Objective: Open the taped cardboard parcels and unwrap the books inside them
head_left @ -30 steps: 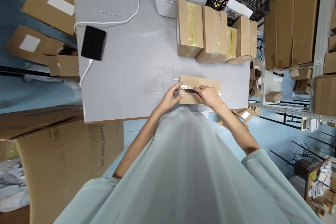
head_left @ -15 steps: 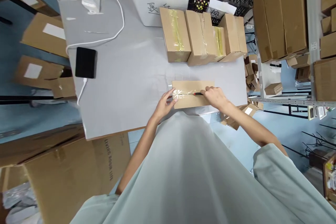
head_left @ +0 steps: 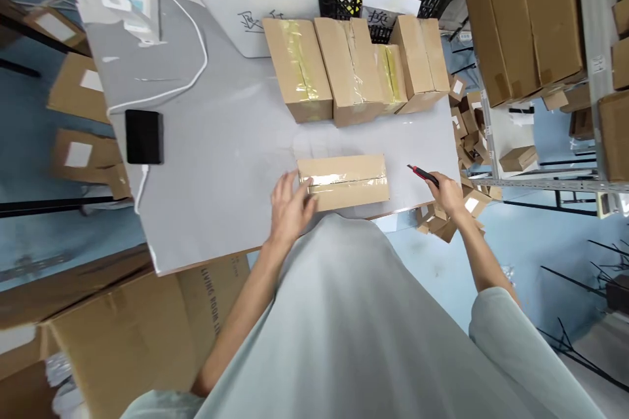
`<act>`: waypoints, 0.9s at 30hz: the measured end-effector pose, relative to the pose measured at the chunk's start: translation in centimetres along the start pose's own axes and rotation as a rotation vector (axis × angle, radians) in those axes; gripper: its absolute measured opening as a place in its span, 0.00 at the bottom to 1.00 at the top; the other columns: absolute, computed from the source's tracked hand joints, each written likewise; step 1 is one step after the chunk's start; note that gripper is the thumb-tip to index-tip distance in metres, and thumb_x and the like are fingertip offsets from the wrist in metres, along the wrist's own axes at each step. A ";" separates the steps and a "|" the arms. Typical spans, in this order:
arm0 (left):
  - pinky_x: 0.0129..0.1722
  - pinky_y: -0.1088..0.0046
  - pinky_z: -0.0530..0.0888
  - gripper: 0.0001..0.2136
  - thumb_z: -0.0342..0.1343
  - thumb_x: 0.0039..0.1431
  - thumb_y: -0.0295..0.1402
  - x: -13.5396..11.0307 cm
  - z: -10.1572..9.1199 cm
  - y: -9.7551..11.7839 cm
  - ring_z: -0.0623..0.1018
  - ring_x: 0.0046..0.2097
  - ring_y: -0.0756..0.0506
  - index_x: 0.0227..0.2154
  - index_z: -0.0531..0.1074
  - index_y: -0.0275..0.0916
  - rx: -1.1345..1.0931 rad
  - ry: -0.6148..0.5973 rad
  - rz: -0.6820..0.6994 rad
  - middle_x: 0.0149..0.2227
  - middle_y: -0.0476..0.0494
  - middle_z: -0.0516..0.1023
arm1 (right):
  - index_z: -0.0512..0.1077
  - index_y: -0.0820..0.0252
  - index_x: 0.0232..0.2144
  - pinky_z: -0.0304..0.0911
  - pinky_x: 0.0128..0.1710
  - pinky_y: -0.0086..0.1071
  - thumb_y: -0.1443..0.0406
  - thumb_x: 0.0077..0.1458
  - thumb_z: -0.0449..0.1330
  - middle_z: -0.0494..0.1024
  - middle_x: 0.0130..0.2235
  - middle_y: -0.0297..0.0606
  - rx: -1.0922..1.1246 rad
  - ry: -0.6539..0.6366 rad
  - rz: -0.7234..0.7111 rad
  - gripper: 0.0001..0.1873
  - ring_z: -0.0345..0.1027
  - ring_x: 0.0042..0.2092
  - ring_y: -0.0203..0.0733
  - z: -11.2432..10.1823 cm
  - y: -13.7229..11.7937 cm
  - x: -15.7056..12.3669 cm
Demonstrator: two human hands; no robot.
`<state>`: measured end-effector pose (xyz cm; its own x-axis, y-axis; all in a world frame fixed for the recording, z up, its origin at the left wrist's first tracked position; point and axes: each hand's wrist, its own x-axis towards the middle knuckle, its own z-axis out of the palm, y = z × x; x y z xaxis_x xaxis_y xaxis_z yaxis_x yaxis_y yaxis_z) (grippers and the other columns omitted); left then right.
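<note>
Head view: a long, narrow brown cardboard box with glossy clear tape (head_left: 361, 193) lies at the centre of the frame, near the lower edge of the grey table (head_left: 221, 177). The left hand (head_left: 289, 206), fingers loosely spread, touches its left end. Right of centre, the right hand (head_left: 446, 194) grips a slim red-and-black cutter (head_left: 422, 175). Light bracing could let the box skid under sideways force; an exposed blade, too small to confirm, could nick skin if swung leftward.

1. From afar I see a tan cardboard box (head_left: 351, 196) lying flat, shiny tape (head_left: 334, 179) running lengthwise, left end against my left hand (head_left: 287, 204).
2. In my right hand (head_left: 447, 192), a red-and-black cutter (head_left: 422, 174) points leftward, apart from the box.
</note>
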<state>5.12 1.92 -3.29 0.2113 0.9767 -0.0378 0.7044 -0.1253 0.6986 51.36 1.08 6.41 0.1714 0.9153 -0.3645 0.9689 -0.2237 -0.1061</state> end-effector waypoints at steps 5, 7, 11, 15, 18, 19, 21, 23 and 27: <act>0.68 0.45 0.69 0.32 0.72 0.60 0.35 2.1 1.7 6.4 0.72 0.66 0.28 0.66 0.71 0.43 0.190 -0.250 0.171 0.65 0.30 0.74 | 0.80 0.61 0.44 0.69 0.44 0.39 0.45 0.70 0.55 0.85 0.39 0.47 0.564 0.101 0.114 0.27 0.76 0.41 0.52 10.6 -0.2 4.6; 0.66 0.47 0.70 0.36 0.75 0.55 0.31 2.8 2.3 7.4 0.73 0.64 0.28 0.66 0.70 0.41 0.265 -0.292 0.149 0.63 0.29 0.74 | 0.79 0.61 0.40 0.70 0.42 0.39 0.40 0.68 0.55 0.83 0.36 0.46 0.665 0.122 0.147 0.31 0.74 0.40 0.52 14.1 -1.3 6.5; 0.62 0.50 0.72 0.33 0.76 0.55 0.32 3.5 2.0 7.7 0.74 0.61 0.30 0.61 0.71 0.39 0.347 -0.371 0.120 0.57 0.32 0.77 | 0.78 0.61 0.41 0.70 0.39 0.39 0.37 0.66 0.53 0.81 0.33 0.43 0.720 0.114 0.171 0.34 0.73 0.38 0.51 18.6 -3.7 8.3; 0.57 0.53 0.74 0.29 0.77 0.51 0.29 3.5 1.0 7.7 0.75 0.56 0.31 0.55 0.72 0.41 0.429 -0.402 0.073 0.56 0.33 0.75 | 0.77 0.62 0.46 0.71 0.42 0.41 0.42 0.67 0.52 0.82 0.36 0.46 0.723 0.114 0.207 0.31 0.74 0.40 0.53 20.9 -5.3 8.5; 0.56 0.54 0.75 0.27 0.76 0.51 0.27 3.4 0.5 7.6 0.76 0.55 0.32 0.52 0.72 0.42 0.470 -0.367 0.058 0.55 0.34 0.75 | 0.76 0.63 0.47 0.72 0.48 0.46 0.47 0.66 0.52 0.83 0.41 0.51 0.697 0.117 0.226 0.27 0.75 0.44 0.56 21.5 -5.7 8.5; 0.55 0.54 0.75 0.26 0.76 0.52 0.26 3.3 0.4 7.5 0.76 0.54 0.32 0.51 0.71 0.41 0.478 -0.358 0.058 0.54 0.33 0.75 | 0.77 0.63 0.47 0.72 0.51 0.48 0.48 0.65 0.53 0.83 0.43 0.53 0.684 0.121 0.228 0.26 0.75 0.47 0.57 21.3 -5.7 8.6; 0.55 0.53 0.75 0.24 0.73 0.54 0.25 3.0 0.4 7.4 0.75 0.55 0.31 0.51 0.71 0.40 0.490 -0.348 0.067 0.52 0.33 0.76 | 0.77 0.64 0.49 0.69 0.58 0.51 0.51 0.64 0.56 0.82 0.49 0.57 0.654 0.139 0.221 0.24 0.74 0.53 0.60 20.2 -5.8 8.6; 0.57 0.52 0.74 0.23 0.70 0.58 0.25 2.4 0.5 7.3 0.75 0.56 0.30 0.54 0.70 0.39 0.484 -0.333 0.091 0.52 0.32 0.77 | 0.78 0.63 0.52 0.67 0.63 0.53 0.52 0.66 0.57 0.80 0.55 0.59 0.654 0.198 0.143 0.24 0.72 0.59 0.59 18.0 -6.2 8.4; 0.61 0.49 0.73 0.24 0.65 0.62 0.26 1.1 0.3 7.0 0.75 0.59 0.28 0.60 0.69 0.39 0.444 -0.312 0.145 0.54 0.30 0.77 | 0.78 0.54 0.59 0.70 0.64 0.48 0.52 0.74 0.54 0.79 0.62 0.50 0.754 0.245 -0.307 0.22 0.74 0.62 0.52 11.7 -8.7 7.3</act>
<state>10.46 2.03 1.37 0.4700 0.8545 -0.2211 0.8568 -0.3815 0.3468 42.12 5.84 -6.12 0.0390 0.9991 -0.0173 0.6156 -0.0376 -0.7872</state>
